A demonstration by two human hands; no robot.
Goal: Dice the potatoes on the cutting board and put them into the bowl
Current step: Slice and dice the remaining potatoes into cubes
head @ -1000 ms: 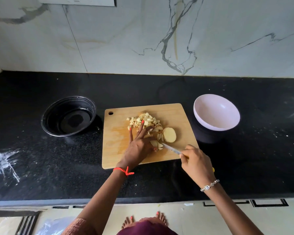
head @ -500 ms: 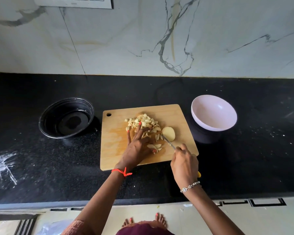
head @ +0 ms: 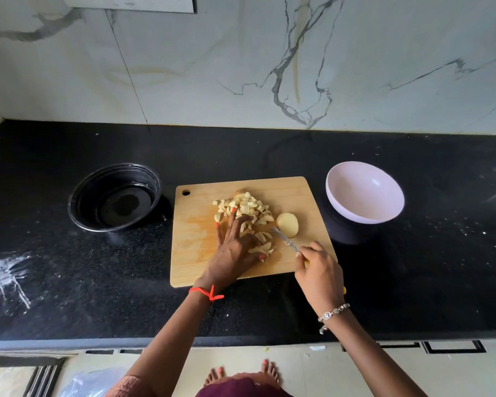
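The diced potatoes (head: 245, 209) lie in a loose heap on the far half of the cutting board (head: 196, 253), a little past its middle. One bigger piece, the uncut potato slab (head: 287, 224), lies flat just beside the heap, at 3 o'clock of it. It looks almost round, so I see no clear long axis on it.

My left hand (head: 235, 250) lies flat with straight fingers on some longer strips at 6 o'clock of the heap, and the fingertips reach the dice. It grips nothing. My right hand (head: 320, 275) is closed around the handle of the knife (head: 285, 239). The blade runs from 4 o'clock to 10 o'clock, and its tip is very near the slab, perhaps touching; I cannot tell.

The slab is at 11 o'clock of my right hand and at 2 o'clock of my left, so the knife hand is nearer to it. I think the cutting is not finished.

The pink bowl (head: 364, 193) stands at 3 o'clock of the board with no potato in it. A black bowl (head: 113, 196) stands at 9 o'clock.
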